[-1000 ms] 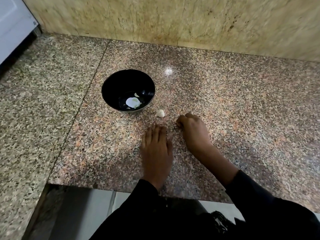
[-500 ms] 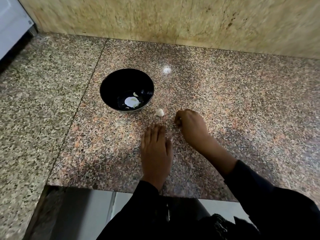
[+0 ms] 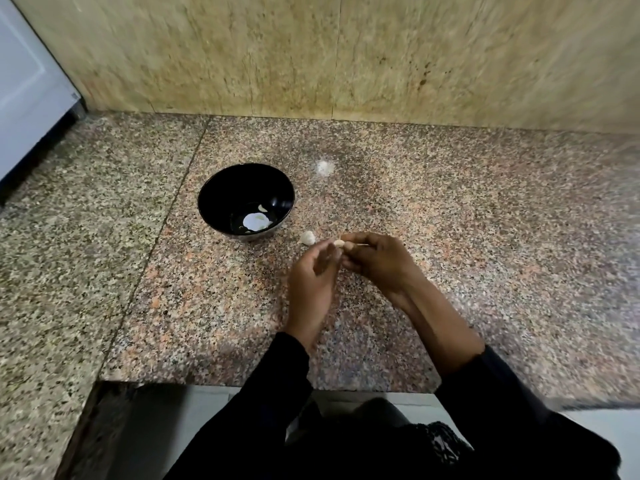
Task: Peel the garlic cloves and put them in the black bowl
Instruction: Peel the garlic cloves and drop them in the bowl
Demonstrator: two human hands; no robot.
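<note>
A black bowl (image 3: 221,188) stands on the granite counter, with a small pale clove (image 3: 263,207) and a white reflection in its bottom. Just right of the bowl lies an unpeeled garlic clove (image 3: 307,237). Another garlic clove (image 3: 339,243) is held above the counter between both hands. My right hand (image 3: 377,261) pinches it with curled fingers. My left hand (image 3: 311,278) meets it from the left, fingertips on the clove.
The granite counter (image 3: 450,237) ends at a front edge near my body and at a stone wall (image 3: 346,57) behind. A seam runs down the counter left of the bowl. A white appliance (image 3: 24,98) stands at the far left.
My right hand has lifted a clove off the counter. My left hand rose from lying flat on the counter and came to the clove. The view tilted up.
</note>
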